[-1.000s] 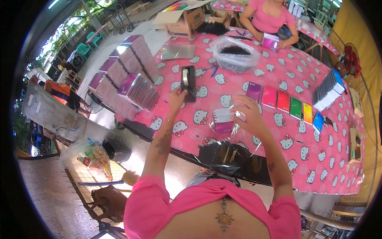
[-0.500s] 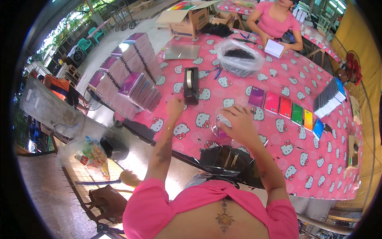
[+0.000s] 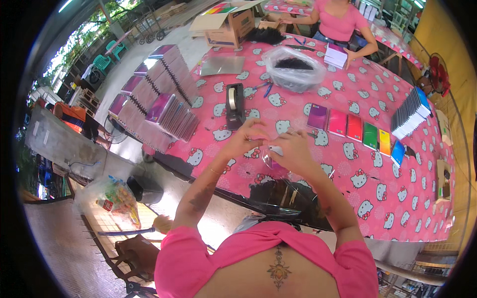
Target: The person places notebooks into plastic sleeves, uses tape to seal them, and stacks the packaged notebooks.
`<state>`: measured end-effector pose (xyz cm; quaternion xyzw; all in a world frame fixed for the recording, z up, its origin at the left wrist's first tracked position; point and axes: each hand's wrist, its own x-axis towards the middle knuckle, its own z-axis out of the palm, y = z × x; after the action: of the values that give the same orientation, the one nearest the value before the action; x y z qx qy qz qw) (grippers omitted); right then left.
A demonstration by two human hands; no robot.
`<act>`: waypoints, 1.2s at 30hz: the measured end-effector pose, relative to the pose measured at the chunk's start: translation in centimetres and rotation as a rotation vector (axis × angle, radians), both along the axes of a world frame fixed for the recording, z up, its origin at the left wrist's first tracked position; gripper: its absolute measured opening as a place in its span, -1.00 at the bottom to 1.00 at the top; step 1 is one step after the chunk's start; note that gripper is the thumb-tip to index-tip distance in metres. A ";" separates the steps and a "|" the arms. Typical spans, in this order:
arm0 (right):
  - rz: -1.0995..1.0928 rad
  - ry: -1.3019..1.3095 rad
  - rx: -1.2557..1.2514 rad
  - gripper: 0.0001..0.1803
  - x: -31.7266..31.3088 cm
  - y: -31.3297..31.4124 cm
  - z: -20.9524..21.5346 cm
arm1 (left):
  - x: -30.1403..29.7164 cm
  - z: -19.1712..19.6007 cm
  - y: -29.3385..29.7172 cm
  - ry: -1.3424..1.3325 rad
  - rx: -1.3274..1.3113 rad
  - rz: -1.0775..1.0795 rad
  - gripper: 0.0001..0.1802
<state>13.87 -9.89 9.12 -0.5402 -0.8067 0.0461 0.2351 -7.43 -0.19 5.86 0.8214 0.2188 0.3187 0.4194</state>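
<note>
My right hand (image 3: 293,149) is closed over a clear plastic wrapper (image 3: 266,156) on the near part of the table. Something purple (image 3: 276,168), which looks like a notebook, shows through it, mostly hidden by the hand. Close to its fingertips is my left hand (image 3: 247,139), thumb and forefinger curled toward each other in a pinch. Whatever they hold is too small to make out. Just beyond the left hand stands a black tape dispenser (image 3: 235,107) with a pale roll. A row of small notebooks in several colours, led by a purple one (image 3: 317,116), lies to the right.
Tall stacks of spiral notebooks (image 3: 171,119) stand at the left edge of the pink table cover (image 3: 343,198). A plastic-lined tub (image 3: 293,69) of black pieces sits further back, near a cardboard box (image 3: 228,30). Across the table a co-worker (image 3: 340,22) handles a notebook stack (image 3: 336,55).
My left hand has moved from beside the tape dispenser to the right, up to my right hand. The co-worker has straightened and stretched one arm toward the box side.
</note>
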 end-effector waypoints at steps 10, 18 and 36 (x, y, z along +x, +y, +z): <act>0.297 0.225 0.085 -0.44 7.3 0.5 -7.6 | 5.0 -0.8 0.9 0.140 0.367 0.024 -0.68; 0.334 0.386 0.010 -0.53 6.0 0.5 -9.5 | 7.6 -4.6 -0.2 0.101 0.271 0.300 -0.23; 0.090 0.844 -0.377 -0.68 6.3 5.1 -9.4 | 4.6 -3.3 -2.4 0.178 -0.470 0.121 -0.59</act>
<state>20.17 -4.82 -0.30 -0.4721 -0.6407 0.4180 0.4381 -2.88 -2.55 2.55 0.7116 0.3718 0.2099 0.5579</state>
